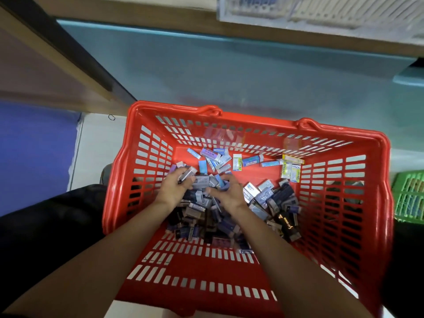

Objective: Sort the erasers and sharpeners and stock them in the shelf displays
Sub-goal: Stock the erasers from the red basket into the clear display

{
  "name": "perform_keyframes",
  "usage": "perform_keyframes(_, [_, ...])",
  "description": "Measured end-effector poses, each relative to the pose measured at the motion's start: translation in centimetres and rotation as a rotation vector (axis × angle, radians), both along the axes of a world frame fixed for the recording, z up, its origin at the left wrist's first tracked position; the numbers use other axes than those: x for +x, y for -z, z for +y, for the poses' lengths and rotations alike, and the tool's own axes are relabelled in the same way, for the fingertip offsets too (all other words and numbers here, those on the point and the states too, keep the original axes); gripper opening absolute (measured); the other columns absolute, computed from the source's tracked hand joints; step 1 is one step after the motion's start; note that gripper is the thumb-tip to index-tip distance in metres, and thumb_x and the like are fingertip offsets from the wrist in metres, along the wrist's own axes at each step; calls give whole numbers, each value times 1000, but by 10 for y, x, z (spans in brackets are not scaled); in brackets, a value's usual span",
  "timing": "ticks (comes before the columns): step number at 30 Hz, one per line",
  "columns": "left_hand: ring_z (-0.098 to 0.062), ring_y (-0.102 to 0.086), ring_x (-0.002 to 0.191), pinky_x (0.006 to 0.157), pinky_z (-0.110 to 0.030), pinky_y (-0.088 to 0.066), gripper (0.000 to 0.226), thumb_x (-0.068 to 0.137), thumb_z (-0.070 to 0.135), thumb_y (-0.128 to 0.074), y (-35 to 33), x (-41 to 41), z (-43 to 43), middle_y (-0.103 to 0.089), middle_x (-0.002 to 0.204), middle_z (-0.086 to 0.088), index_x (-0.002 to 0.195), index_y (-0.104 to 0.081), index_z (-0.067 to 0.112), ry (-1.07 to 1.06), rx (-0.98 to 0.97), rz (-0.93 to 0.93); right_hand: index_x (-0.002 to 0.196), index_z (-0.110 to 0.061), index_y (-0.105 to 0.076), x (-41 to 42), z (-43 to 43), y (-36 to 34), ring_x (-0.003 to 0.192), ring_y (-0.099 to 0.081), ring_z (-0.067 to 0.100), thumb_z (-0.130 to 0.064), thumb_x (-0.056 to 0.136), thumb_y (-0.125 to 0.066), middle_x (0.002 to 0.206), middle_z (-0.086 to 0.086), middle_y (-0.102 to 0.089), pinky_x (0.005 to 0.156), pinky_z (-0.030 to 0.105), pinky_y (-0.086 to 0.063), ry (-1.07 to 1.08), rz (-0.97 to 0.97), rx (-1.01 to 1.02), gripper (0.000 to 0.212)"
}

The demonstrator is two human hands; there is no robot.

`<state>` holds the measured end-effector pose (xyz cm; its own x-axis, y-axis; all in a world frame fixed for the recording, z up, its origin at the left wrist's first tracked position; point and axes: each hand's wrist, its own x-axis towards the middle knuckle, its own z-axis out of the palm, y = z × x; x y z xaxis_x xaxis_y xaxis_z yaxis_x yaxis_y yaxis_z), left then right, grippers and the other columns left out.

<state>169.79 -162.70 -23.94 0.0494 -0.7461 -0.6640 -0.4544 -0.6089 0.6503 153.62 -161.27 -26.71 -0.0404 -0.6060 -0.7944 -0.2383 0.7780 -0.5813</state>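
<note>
A red plastic basket stands on the floor below me, and a heap of small boxed erasers lies in it, mostly dark blue, purple and silver. Lighter blue and white erasers are scattered toward the far side, and several yellow-and-white ones lie at the far right. Both hands are down in the heap. My left hand grips a bunch of erasers, its fingers curled round them. My right hand holds several more, close beside the left.
A teal cabinet front rises behind the basket under a wooden shelf edge. A clear display tray sits at the top right. A green basket stands at the right edge. My dark trouser legs flank the red basket.
</note>
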Motion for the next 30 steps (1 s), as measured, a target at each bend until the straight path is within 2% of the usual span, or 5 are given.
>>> perform_keyframes(5, [-34,-56,116,98,-45,-45,15,90,20,-63,-12,5,1,-62,118,-17,86,-62,35,-88,13,27,97,-19,-55,-6,4,-13,63,-53,17,-6,83,-69,84,7,-60,56,29,-45,203,-165,40,24])
perform_keyframes(8, [-21,-61,75,78,-35,-49,19,90,12,-61,-22,5,-1,-62,87,2,82,-59,29,-101,3,69,106,-15,-56,-5,2,-17,73,-57,17,-2,81,-70,96,6,-58,63,26,-52,139,-171,32,31])
perform_keyframes(13, [-11,-60,69,60,-17,-49,8,91,10,-59,-24,8,6,-61,121,-12,90,-60,18,-122,17,74,143,-22,-33,12,-16,-12,129,-37,24,-18,72,-81,140,1,-33,104,33,-38,-256,-41,49,86])
perform_keyframes(21, [-20,-62,83,88,-36,-48,19,93,14,-57,-25,14,9,-62,100,-1,82,-56,30,-187,44,98,116,-15,-50,11,-5,-9,92,-63,27,-18,89,-63,113,4,-59,67,36,-56,-104,21,-37,30])
perform_keyframes(30, [-13,-62,85,61,-10,-47,18,94,12,-56,-20,13,9,-62,114,-11,110,-61,6,-258,33,108,139,-35,-31,34,-18,-9,119,-50,33,-60,75,-66,141,6,-30,89,37,-44,-461,216,15,78])
